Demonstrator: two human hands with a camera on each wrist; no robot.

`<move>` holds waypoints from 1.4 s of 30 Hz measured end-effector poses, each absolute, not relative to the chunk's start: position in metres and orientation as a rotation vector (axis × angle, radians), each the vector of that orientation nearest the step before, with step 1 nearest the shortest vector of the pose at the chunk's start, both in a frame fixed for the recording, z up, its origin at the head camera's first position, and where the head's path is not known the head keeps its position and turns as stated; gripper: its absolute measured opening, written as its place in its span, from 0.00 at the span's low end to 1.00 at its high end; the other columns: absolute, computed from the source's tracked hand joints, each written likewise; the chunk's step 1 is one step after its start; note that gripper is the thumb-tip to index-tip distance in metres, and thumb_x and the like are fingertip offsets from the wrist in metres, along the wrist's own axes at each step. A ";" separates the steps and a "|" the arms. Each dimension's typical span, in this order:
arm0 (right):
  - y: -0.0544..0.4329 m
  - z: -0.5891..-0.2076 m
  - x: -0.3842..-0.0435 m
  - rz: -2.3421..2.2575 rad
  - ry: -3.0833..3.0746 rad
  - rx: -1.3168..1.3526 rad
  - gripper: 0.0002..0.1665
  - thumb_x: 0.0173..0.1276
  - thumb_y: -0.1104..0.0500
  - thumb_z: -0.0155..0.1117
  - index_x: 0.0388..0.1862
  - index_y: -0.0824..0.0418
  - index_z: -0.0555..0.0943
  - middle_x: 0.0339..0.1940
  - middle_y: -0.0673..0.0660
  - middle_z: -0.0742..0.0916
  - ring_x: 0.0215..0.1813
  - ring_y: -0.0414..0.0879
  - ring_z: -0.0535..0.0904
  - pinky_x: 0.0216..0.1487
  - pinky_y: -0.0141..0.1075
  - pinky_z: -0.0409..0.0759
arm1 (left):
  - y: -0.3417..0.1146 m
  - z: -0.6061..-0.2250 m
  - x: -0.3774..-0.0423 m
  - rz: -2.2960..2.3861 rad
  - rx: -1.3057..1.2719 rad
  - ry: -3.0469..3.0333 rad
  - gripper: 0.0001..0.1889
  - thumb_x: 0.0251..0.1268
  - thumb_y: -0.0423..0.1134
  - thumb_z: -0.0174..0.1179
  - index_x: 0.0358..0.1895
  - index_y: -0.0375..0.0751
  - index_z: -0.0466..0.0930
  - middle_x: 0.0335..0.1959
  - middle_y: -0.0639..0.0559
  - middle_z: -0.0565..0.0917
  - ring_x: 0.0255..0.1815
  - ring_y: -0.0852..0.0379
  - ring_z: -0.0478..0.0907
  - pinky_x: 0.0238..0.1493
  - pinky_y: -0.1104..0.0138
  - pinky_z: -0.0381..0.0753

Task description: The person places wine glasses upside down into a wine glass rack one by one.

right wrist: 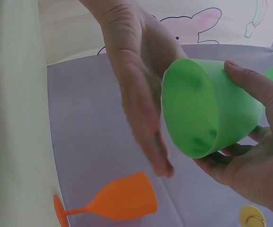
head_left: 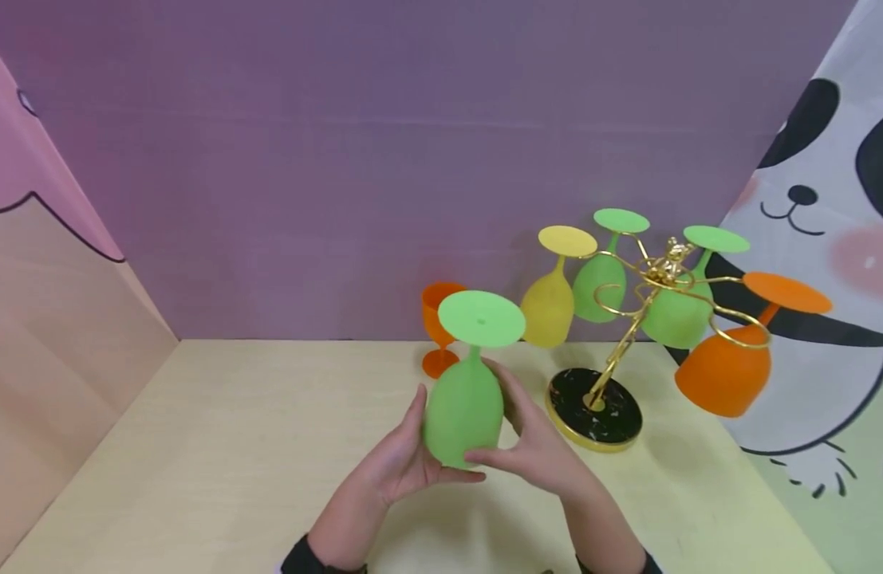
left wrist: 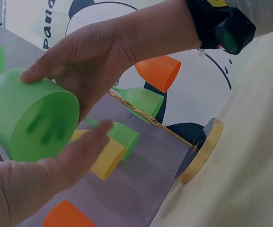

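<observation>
A green wine goblet [head_left: 463, 414] is upside down above the table, its round foot on top. My right hand [head_left: 542, 450] grips its bowl, with the thumb on the near side and fingers behind. My left hand [head_left: 398, 462] is at the bowl's left side. In the right wrist view, the left hand [right wrist: 138, 90] has straight fingers beside the goblet's rim. The left wrist view shows the right thumb pressed on the green bowl [left wrist: 32, 109], its open mouth facing the camera. Whether the left palm touches the bowl I cannot tell.
A gold rack [head_left: 616, 359] on a black round base stands right. Upside down on it hang a yellow goblet [head_left: 549, 311], two green goblets, one green goblet [head_left: 674, 315] nearer, and an orange goblet [head_left: 724, 371]. Another orange goblet [head_left: 441, 319] stands upright behind my hands, near the purple backdrop.
</observation>
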State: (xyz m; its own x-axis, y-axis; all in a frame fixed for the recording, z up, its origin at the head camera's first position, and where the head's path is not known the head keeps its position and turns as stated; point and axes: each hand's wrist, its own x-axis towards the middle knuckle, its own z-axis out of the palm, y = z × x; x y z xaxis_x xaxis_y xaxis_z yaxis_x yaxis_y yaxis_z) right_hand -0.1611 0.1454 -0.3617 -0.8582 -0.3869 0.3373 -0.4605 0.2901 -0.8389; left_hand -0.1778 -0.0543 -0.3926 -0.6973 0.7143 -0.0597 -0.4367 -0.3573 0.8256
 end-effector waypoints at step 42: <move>0.205 -0.328 -0.191 1.609 -2.594 -0.072 0.67 0.58 0.51 0.74 0.80 0.45 0.35 0.78 0.63 0.55 0.71 0.64 0.63 0.63 0.56 0.74 | -0.067 -0.328 -0.311 1.813 0.327 2.580 0.41 0.66 0.54 0.60 0.77 0.53 0.48 0.79 0.48 0.50 0.78 0.45 0.49 0.74 0.45 0.56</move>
State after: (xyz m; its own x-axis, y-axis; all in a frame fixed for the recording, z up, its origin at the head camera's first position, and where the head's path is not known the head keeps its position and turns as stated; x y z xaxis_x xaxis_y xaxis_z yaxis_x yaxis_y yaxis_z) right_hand -0.1907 0.2052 -0.3281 -0.9950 0.0864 0.0507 -0.0070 0.4447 -0.8956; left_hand -0.3108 -0.0672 -0.3278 -0.9783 0.1512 0.1416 0.1844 0.3246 0.9277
